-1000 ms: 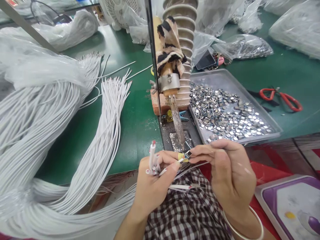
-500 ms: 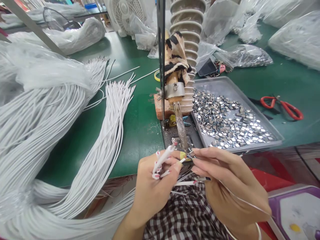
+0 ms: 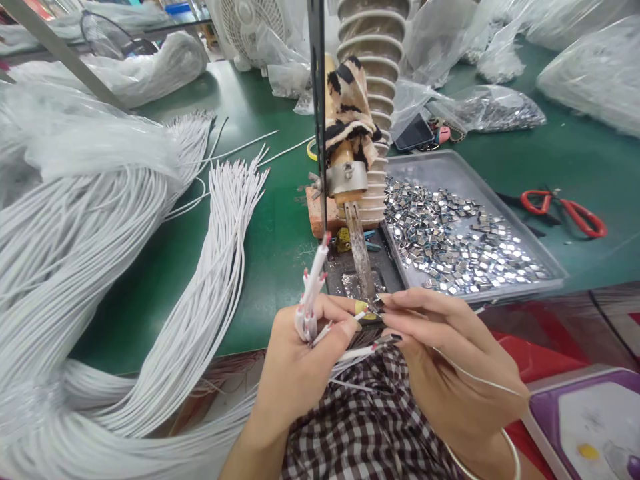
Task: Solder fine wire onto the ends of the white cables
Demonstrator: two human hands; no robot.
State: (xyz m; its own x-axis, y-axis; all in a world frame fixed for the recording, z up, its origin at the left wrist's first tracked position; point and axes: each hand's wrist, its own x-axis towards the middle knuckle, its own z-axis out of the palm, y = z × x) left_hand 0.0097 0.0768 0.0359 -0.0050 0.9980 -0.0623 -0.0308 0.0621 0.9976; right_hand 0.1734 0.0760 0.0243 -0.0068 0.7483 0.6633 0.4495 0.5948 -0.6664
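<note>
My left hand (image 3: 295,373) is closed around a bunch of white cables (image 3: 311,290) with red wire ends. One cable end (image 3: 361,313) sticks out past its thumb, close to the tip of the soldering iron (image 3: 359,250). Yellow tape (image 3: 361,307) wraps a left fingertip. My right hand (image 3: 460,360) pinches a small metal connector (image 3: 379,303) at the iron's tip. Thin solder wire (image 3: 475,379) runs across the right hand. Below the fingers, another metal connector (image 3: 387,340) sits at the end of a white cable. Exactly where wire and connector meet is too small to tell.
A tray (image 3: 500,180) of loose metal connectors lies right of the iron, with red-handled pliers (image 3: 583,217) beyond. A ribbed hose (image 3: 373,40) rises behind the iron. White cable bundles (image 3: 125,247) cover the left side. A brick (image 3: 316,212) stands beneath the iron's handle.
The cable bunch in my left hand has swung more upright, its tips higher and further left. My right hand has shifted slightly left, still pinching at the iron's tip.
</note>
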